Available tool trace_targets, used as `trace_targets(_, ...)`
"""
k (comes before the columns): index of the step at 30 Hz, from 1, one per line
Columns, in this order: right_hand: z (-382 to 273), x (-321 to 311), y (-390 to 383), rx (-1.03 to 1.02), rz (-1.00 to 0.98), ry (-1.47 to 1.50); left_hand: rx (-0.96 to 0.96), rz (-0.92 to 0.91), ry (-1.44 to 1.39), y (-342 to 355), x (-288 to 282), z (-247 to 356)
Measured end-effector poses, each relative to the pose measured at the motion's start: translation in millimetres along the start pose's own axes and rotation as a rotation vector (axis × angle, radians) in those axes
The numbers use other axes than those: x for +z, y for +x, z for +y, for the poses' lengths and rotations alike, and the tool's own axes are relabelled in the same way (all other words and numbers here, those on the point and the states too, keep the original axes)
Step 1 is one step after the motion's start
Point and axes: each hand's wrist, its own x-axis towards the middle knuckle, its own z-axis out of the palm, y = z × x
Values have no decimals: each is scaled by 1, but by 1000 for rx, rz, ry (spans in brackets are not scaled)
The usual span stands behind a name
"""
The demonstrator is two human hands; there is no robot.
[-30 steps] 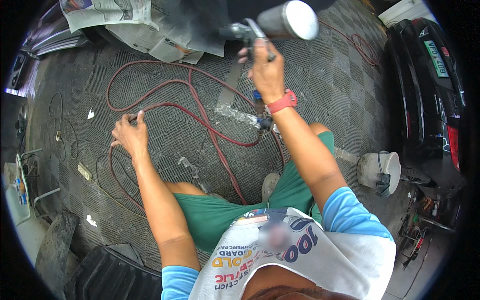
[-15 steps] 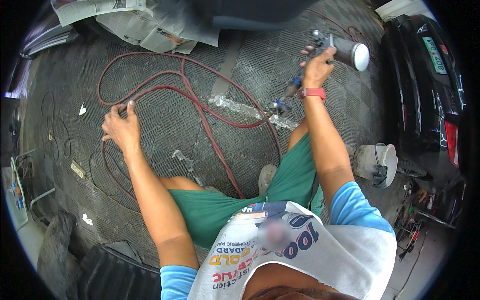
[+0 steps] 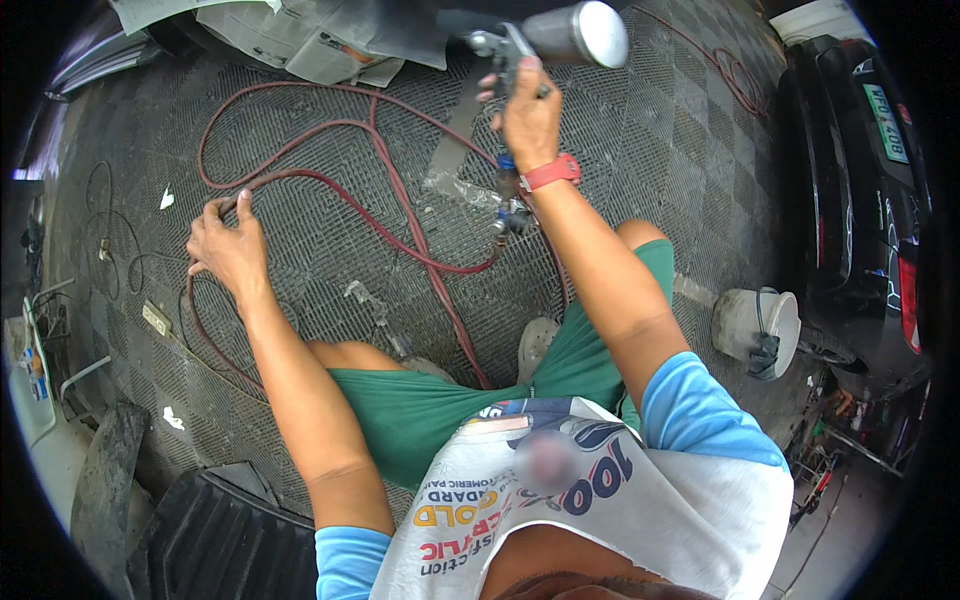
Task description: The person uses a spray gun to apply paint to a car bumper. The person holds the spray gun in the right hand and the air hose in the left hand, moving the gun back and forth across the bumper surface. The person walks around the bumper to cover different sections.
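My right hand (image 3: 530,108) is wrapped round the grip of a spray gun (image 3: 515,47) at the upper middle, in front of a dark car panel. The gun's paint cup (image 3: 568,35) is grey with a white end and tilts to the right. Below the grip, blue and dark fittings (image 3: 505,190) join the gun to a red air hose (image 3: 385,235). Farther left, my left hand (image 3: 228,240) is closed round that hose, thumb on top, holding it off the floor. The rest of the hose loops over the floor between my hands and feet.
Newspaper sheets (image 3: 275,40) cover part of the vehicle ahead. A white bucket (image 3: 745,328) stands at my right, near a black car (image 3: 855,190). A power strip (image 3: 157,318) with thin cords lies at left. A black ribbed part (image 3: 225,545) rests at lower left.
My right hand has swept the spray gun left and farther up, to the dark panel. The hose end moved left with it. My left hand has shifted slightly left, still on the hose.
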Motion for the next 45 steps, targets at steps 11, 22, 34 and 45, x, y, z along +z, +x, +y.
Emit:
trace_targets(11,26,-143,50,-29,660,-141,57,7,-68,-4,0,9)
trace_targets(22,46,22,-4,64,260,93,16,452,-94,5,-19,-29)
trace_targets(34,88,-59,18,134,278,53,171,231,-33,-21,-40,4)
trace_targets(45,142,-141,84,153,793,200,65,399,-213,-23,-64,-3)
